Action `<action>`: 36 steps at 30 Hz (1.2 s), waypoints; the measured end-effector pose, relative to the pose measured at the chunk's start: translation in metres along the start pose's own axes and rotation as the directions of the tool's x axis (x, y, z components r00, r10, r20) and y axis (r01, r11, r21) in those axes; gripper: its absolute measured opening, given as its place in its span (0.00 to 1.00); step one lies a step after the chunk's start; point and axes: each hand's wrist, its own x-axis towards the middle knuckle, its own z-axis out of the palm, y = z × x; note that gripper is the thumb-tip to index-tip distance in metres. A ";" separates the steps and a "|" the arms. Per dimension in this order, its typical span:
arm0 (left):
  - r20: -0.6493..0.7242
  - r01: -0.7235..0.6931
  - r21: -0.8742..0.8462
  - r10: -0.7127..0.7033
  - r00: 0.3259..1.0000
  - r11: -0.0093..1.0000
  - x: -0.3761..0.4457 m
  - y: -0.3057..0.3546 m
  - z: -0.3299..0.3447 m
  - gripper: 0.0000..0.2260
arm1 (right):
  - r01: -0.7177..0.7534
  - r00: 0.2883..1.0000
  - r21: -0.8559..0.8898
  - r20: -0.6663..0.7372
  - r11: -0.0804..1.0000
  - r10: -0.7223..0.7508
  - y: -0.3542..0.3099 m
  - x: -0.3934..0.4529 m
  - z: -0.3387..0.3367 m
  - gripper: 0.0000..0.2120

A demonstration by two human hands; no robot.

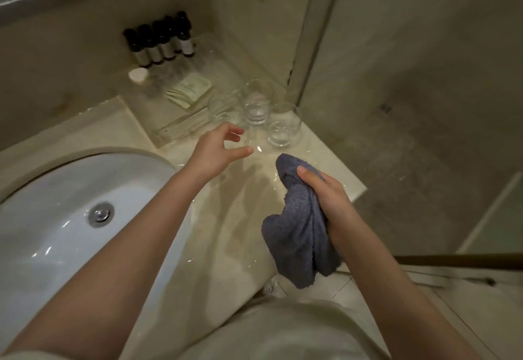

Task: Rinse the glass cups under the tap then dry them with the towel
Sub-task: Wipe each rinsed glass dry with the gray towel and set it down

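My left hand reaches out over the counter, fingers loosely spread and curved, thumb apart from them, holding nothing. To its left lies the white sink basin with its metal drain; the basin's curved rim runs under my left forearm, and a strip of counter separates that rim from the raised back ledge.

Farther back on the left, a row of dark toiletry bottles stands against the wall, with a small white cap just in front of them and a stack of paper sachets beside it, all on a clear tray whose front edge lies just beyond my fingertips.

Just past my fingers stand three glass cups in a tight cluster near the counter's far right corner: one on the left, a middle one behind, and the right one close to the counter's edge by the wall. A patch of wet, bare counter lies between my hands and in front of the cups.

My right hand grips a bunched grey-blue towel, fingers curled round it, above the counter's right edge; the towel's loose end hangs down past the front edge, over the floor.
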 end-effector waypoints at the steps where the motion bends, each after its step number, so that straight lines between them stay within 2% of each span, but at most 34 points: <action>1: 0.016 -0.003 0.003 0.003 1.000 1.000 0.007 0.005 0.007 0.19 | 0.001 1.000 0.005 -0.009 1.000 -0.001 -0.002 0.003 -0.006 0.10; 7: 0.115 -0.053 0.091 0.042 0.992 0.994 0.034 0.028 0.038 0.23 | -0.003 1.000 0.047 -0.025 0.999 0.004 -0.010 0.018 -0.032 0.10; 9: 0.101 -0.054 0.171 0.037 0.994 0.984 0.042 0.029 0.045 0.21 | -0.017 1.000 0.051 -0.016 0.999 0.018 -0.012 0.022 -0.038 0.10; 12: 0.064 -0.062 0.250 0.048 0.997 0.966 0.053 0.024 0.054 0.12 | -0.020 1.000 0.060 -0.012 0.998 0.021 -0.014 0.027 -0.044 0.10; 15: 0.037 -0.072 0.241 0.065 0.997 0.968 0.060 0.022 0.057 0.10 | 0.016 1.000 0.038 -0.010 0.999 -0.016 -0.014 0.031 -0.049 0.08; 17: 0.030 -0.087 0.204 0.083 0.996 0.975 0.060 0.023 0.058 0.11 | 0.081 0.996 -0.056 -0.023 0.995 -0.082 -0.013 0.034 -0.050 0.07; 20: 0.045 -0.095 0.118 0.090 0.995 0.988 0.054 0.022 0.055 0.13 | 0.205 0.975 -0.215 -0.037 0.955 -0.217 -0.011 0.035 -0.051 0.06; 24: 0.081 -0.014 -0.139 0.025 0.996 0.990 0.033 0.025 0.041 0.13 | 0.299 0.950 -0.222 -0.019 0.928 -0.311 -0.014 0.034 -0.048 0.07; 27: 0.076 0.052 -0.327 -0.029 0.997 0.944 0.010 0.024 0.028 0.12 | 0.374 0.927 -0.190 0.052 0.908 -0.371 -0.012 0.029 -0.039 0.10; 29: 0.093 0.045 -0.399 -0.009 0.996 0.916 -0.005 0.025 0.017 0.13 | 0.438 0.899 -0.193 0.103 0.878 -0.425 -0.009 0.027 -0.031 0.14; 32: 0.140 0.066 -0.513 0.007 0.990 0.856 -0.025 0.025 0.001 0.13 | 0.527 0.848 -0.170 0.171 0.833 -0.501 -0.007 0.019 -0.017 0.14; 36: 0.142 0.112 -0.659 -0.024 0.990 0.744 -0.057 0.024 -0.012 0.07 | 0.618 0.781 -0.162 0.243 0.769 -0.576 0.002 0.003 0.008 0.15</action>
